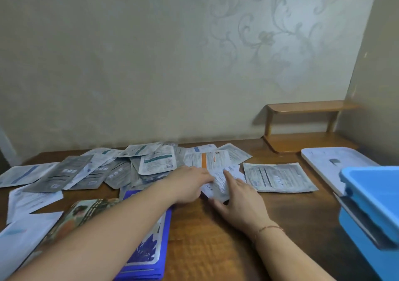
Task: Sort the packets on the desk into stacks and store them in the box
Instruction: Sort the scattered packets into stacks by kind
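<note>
Together, both hands meet over a small white packet [218, 183] mid-desk [280, 211]: the left hand [192, 183] grips its near edge, the right hand [241, 196] lies on it with forefinger stretched out. Loose packets [103, 168] sprawl across the desk's far left, a blue stack [149, 250] sits under the left forearm, and the blue box [371, 205] stands at right.

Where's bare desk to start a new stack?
Bare wood lies near the front, between the blue stack and the blue box, below the right hand. The desk's left and back are crowded with loose packets.
</note>
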The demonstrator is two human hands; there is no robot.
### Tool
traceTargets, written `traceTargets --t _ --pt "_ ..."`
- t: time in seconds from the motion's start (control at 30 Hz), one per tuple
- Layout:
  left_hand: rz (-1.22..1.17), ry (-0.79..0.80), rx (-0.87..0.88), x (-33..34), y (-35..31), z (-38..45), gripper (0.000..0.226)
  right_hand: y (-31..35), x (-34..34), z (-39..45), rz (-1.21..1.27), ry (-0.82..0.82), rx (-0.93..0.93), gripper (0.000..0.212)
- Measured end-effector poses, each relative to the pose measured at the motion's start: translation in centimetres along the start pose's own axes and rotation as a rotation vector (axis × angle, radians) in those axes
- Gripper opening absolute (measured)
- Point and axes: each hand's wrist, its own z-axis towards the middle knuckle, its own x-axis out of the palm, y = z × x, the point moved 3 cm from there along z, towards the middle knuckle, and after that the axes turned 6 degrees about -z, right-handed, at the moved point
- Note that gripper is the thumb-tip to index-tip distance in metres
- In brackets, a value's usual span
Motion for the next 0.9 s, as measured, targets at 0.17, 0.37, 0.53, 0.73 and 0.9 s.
traceTargets --t 0.17,0.37,0.53,0.73,0.9 --pt "0.001 -0.097 0.023 0.8 0.2 0.0 0.038 -0.9 -0.1 0.3 0.14 0.004 -0.03 0.109" --pt "-0.244 -0.581 0.082 -0.6 1.4 -1.5 0.039 -2.4 -0.7 1.1 0.204 -0.119 0.046 0.032" --pt "-0.838 -0.794 -0.051 -1.8 2.3 -2.2 0.021 -2.0 -1.3 0.9 0.489 -0.269 0.147 0.019" --pt "-1.385 -0.322 -0.252 -1.0 0.5 -5.9 0.015 1.4 -2.4 -0.3 1.348 -0.032 0.102 0.026" --pt "-1.428 -0.379 -0.287 -0.8 1.9 -10.4 0.013 5.6 -3.3 -1.4 1.35 0.033 0.014 0.037"
